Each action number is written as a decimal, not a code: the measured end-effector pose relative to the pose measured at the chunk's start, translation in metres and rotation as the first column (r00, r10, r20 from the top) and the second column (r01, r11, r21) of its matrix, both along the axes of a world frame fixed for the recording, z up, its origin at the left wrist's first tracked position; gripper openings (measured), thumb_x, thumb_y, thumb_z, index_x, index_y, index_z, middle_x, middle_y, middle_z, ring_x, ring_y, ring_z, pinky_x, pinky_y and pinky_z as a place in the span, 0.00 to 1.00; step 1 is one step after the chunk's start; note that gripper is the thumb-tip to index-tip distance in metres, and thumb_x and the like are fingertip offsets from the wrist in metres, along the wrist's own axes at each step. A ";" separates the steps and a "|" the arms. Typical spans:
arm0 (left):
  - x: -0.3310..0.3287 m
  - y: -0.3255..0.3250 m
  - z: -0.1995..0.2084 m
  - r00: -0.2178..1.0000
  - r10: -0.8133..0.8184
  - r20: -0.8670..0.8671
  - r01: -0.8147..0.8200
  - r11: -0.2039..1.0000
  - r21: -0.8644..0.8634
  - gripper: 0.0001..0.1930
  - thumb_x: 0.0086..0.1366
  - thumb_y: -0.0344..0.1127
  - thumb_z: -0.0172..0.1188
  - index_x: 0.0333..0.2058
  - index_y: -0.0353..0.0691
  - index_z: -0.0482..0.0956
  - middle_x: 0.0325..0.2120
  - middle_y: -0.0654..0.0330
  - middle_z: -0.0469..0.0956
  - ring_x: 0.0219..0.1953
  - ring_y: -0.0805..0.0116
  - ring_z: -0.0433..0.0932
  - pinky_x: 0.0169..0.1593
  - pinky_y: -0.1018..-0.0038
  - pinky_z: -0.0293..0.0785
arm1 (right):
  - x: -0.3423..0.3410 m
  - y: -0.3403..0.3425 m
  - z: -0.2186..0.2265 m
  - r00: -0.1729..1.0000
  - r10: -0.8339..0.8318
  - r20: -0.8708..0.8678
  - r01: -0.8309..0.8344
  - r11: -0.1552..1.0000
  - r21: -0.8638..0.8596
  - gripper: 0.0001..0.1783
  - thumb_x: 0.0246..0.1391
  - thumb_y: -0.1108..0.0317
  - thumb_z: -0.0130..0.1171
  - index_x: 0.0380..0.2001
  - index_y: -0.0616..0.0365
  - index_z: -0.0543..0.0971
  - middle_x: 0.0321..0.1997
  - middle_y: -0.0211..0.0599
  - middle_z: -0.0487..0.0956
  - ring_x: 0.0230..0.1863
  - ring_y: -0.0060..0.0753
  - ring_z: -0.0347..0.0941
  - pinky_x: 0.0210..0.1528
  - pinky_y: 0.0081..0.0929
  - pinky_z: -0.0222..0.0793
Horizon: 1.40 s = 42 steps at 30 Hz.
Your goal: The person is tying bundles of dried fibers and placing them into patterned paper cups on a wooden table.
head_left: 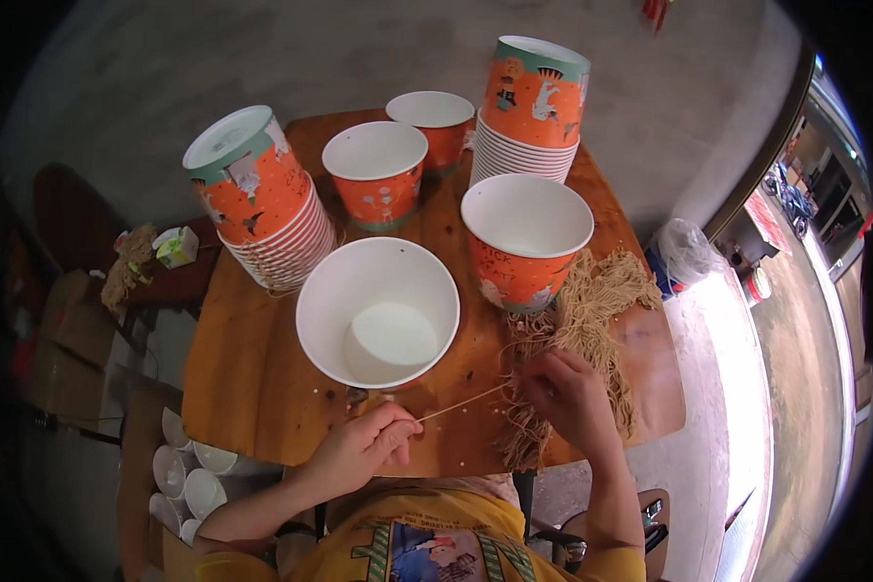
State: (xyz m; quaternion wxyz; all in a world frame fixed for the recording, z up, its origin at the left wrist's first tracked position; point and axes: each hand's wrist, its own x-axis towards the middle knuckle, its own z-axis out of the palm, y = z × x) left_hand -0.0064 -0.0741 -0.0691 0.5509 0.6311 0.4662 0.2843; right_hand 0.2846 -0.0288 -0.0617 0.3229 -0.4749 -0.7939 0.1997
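Note:
A thin tan string [466,400] stretches taut over the table's near edge. My left hand [367,444] is closed, with one end pinched between thumb and fingertips. The other stretch runs into my right hand [570,393], whose fingers are curled round it; their tips are partly hidden. Beneath and beside the right hand lies a loose bundle of tan strings [599,325]. Just beyond my left hand stands a white-lined paper bucket [322,312], its opening tilted toward me. Another orange paper bucket [519,276] stands upright against the bundle's far left side.
On the wooden table [238,388], two upright orange buckets [373,199] stand farther back. Upside-down bucket stacks rise at left [262,199] and right [529,112]. A box of white cups [136,466] sits low at left. A plastic-bagged bin [679,257] stands past the right edge.

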 end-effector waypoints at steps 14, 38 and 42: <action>-0.010 -0.015 0.023 0.980 0.118 -0.160 -0.063 0.947 0.314 0.06 0.68 0.33 0.55 0.38 0.37 0.70 0.24 0.53 0.79 0.28 0.55 0.82 0.29 0.65 0.76 | -0.097 -0.032 0.011 0.872 0.237 -0.428 -0.391 0.863 -0.319 0.14 0.53 0.72 0.62 0.44 0.58 0.76 0.37 0.43 0.78 0.35 0.41 0.76 0.37 0.32 0.74; -0.022 -0.011 0.037 0.925 0.136 -0.356 0.100 0.815 0.571 0.05 0.62 0.28 0.58 0.35 0.37 0.71 0.29 0.55 0.74 0.34 0.52 0.76 0.35 0.61 0.73 | -0.110 -0.032 0.001 0.829 0.092 -0.552 -0.414 0.765 -0.493 0.06 0.59 0.69 0.60 0.36 0.61 0.78 0.22 0.21 0.68 0.24 0.12 0.59 0.26 0.18 0.59; -0.025 -0.010 0.038 0.927 0.116 -0.356 0.103 0.836 0.540 0.06 0.64 0.31 0.58 0.34 0.37 0.71 0.29 0.55 0.74 0.34 0.52 0.76 0.36 0.61 0.73 | -0.114 -0.034 -0.006 0.815 0.083 -0.573 -0.405 0.790 -0.461 0.06 0.58 0.70 0.60 0.35 0.60 0.79 0.21 0.20 0.66 0.23 0.11 0.56 0.25 0.17 0.56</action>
